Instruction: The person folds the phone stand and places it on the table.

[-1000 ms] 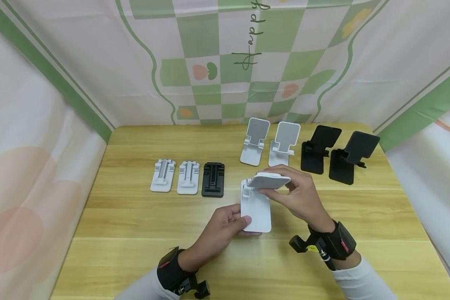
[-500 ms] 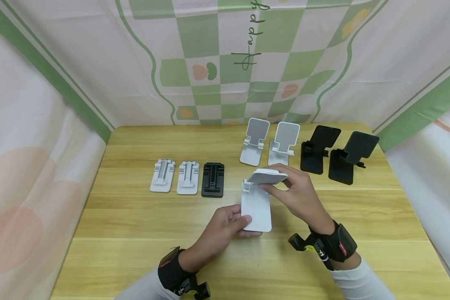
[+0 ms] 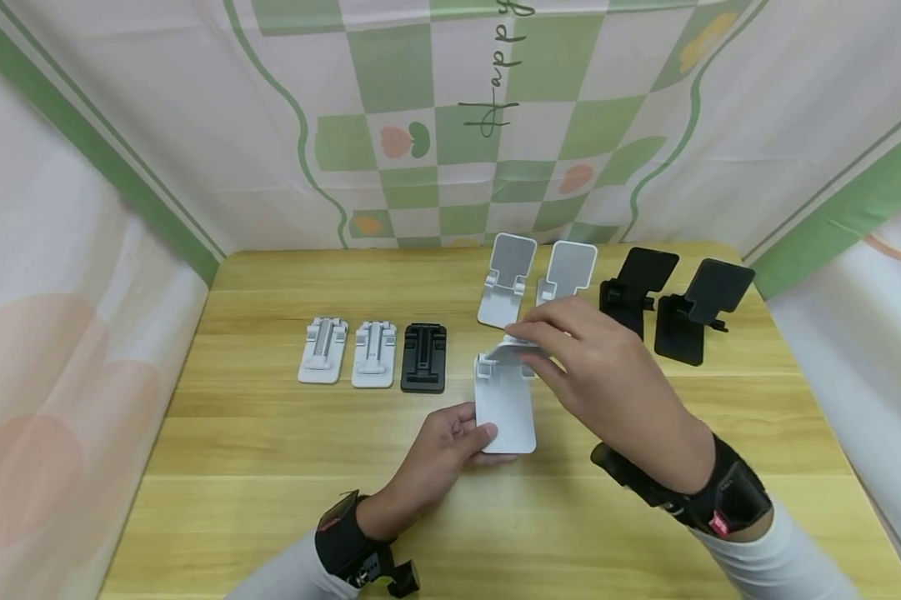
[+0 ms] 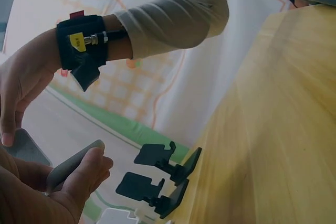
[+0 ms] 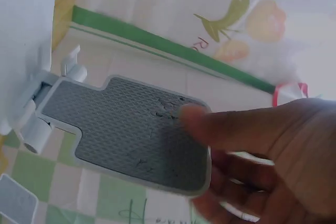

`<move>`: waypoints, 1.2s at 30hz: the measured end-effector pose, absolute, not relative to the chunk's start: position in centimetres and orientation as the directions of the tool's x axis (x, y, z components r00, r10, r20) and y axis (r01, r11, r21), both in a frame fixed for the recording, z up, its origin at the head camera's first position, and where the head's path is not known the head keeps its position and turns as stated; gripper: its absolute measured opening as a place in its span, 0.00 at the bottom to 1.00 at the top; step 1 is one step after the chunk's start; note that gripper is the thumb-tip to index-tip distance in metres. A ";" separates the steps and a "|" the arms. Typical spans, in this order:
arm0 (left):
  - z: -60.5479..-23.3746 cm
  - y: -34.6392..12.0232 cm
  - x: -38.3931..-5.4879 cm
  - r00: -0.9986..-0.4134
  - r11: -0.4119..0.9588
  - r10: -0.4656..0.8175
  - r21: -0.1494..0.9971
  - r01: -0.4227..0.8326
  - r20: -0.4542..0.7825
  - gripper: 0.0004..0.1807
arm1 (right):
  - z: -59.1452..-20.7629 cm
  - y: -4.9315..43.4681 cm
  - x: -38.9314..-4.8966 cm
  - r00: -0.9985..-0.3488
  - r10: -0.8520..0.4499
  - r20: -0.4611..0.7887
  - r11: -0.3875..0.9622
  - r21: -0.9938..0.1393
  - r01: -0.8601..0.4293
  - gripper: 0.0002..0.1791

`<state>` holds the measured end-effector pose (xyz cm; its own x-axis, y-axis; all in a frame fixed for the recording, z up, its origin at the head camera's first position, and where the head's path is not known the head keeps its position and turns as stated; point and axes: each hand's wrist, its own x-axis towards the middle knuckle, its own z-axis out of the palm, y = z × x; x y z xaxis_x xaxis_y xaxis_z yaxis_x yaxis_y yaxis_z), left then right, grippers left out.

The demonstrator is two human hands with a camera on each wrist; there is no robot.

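Note:
A white folding phone stand (image 3: 505, 417) is held over the table, its upper plate raised on the hinge. My left hand (image 3: 435, 454) grips the lower left part of its base, thumb on the front face. Above it, my right hand (image 3: 608, 379) pinches the upper plate and hides much of it in the head view. Seen from the right wrist, the plate's grey textured pad (image 5: 126, 129) has the thumb (image 5: 197, 119) over its outer end, with fingers behind. The left wrist view catches the base (image 4: 76, 166) nearly edge-on in the left hand.
Two folded white stands (image 3: 322, 350) and a folded black stand (image 3: 423, 358) lie at the left on the wooden table (image 3: 270, 442). Unfolded at the back right are two white stands (image 3: 512, 262) and two black ones (image 3: 648, 271). Patterned cloth (image 3: 390, 75) rises behind.
My right hand has turned at the wrist and shifted its grip toward the plate's top edge, with the forearm swinging right. The left hand keeps hold of the base.

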<state>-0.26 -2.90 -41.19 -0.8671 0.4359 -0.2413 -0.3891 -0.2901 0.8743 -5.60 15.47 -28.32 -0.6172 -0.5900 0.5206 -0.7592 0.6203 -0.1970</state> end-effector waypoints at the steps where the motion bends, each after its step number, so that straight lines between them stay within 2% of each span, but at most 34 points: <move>1: -41.2 -2.9 -0.3 -0.867 -0.295 0.435 0.872 -0.390 -0.241 0.23 | -28.3 15.3 -5.7 -0.623 -0.603 0.499 0.629 -0.183 -0.756 0.12; 5: -41.3 -3.0 -0.3 -0.867 -0.298 0.431 0.868 -0.398 -0.250 0.23 | -28.5 15.1 -6.0 -0.631 -0.628 0.455 0.640 -0.161 -0.752 0.07; 17: -41.5 -3.2 -0.5 -0.871 -0.275 0.412 0.874 -0.400 -0.269 0.22 | -28.7 14.8 -5.8 -0.626 -0.601 0.497 0.626 -0.196 -0.755 0.08; 25: -41.4 -3.3 -0.6 -0.878 -0.265 0.381 0.876 -0.403 -0.289 0.22 | -29.0 14.5 -5.1 -0.577 -0.594 0.560 0.612 -0.151 -0.777 0.12; 32: -41.2 -3.7 -0.9 -0.890 -0.252 0.368 0.893 -0.374 -0.269 0.22 | -29.2 14.0 -4.2 -0.511 -0.591 0.624 0.577 -0.115 -0.808 0.10; 36: -41.2 -3.7 -0.9 -0.893 -0.239 0.360 0.899 -0.367 -0.269 0.21 | -29.6 13.7 -3.5 -0.504 -0.584 0.637 0.582 -0.105 -0.806 0.11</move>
